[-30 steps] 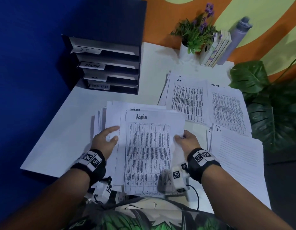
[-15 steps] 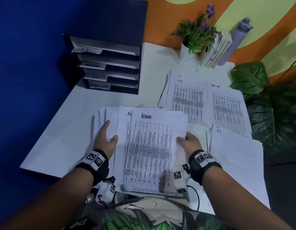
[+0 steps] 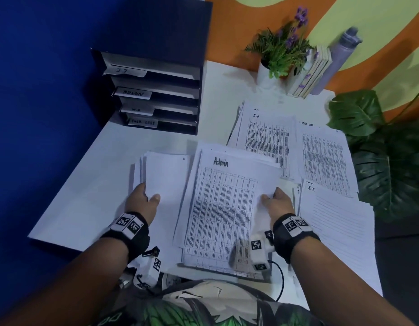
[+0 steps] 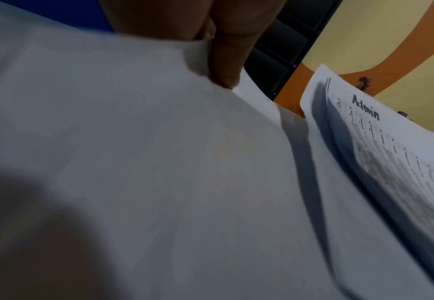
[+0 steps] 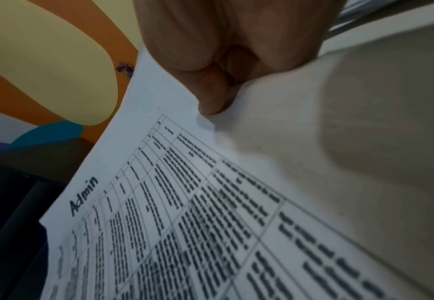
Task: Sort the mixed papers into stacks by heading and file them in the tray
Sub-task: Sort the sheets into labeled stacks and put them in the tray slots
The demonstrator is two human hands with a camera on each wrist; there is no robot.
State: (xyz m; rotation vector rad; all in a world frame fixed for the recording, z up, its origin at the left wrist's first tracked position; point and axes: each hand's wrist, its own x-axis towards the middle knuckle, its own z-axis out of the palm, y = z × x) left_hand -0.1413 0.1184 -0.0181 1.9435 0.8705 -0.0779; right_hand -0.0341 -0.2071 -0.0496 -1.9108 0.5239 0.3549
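1. Five groups of white printed paper lie on the white table (image 3: 90, 184): a blank-topped stack (image 3: 166, 180) at the left, the "Admin" bundle (image 3: 227, 208) in the middle, an "H.R" stack (image 3: 267, 137), a "Task List" stack (image 3: 323, 158) and a lined "I.T" stack (image 3: 337, 222) at the right.
2. One dark four-shelf filing tray (image 3: 156, 95) stands at the table's far left corner, its shelves labelled IT, ADMIN, H.R and TASK LIST.
3. The Admin bundle's long axis runs away from the person, heading at the far end, tilted slightly to the right; it is lifted off the table.
4. The right hand (image 3: 277, 203) pinches the Admin bundle's right edge, thumb on top and fingers curled underneath.
5. The left hand (image 3: 142, 201) grips the blank-topped stack at its left edge, thumb (image 4: 226, 60) pressed on the top sheet; the fingers beneath are hidden.
6. One potted lavender plant (image 3: 281, 52), a few upright books (image 3: 314, 71) and one grey bottle (image 3: 337, 60) stand at the back.
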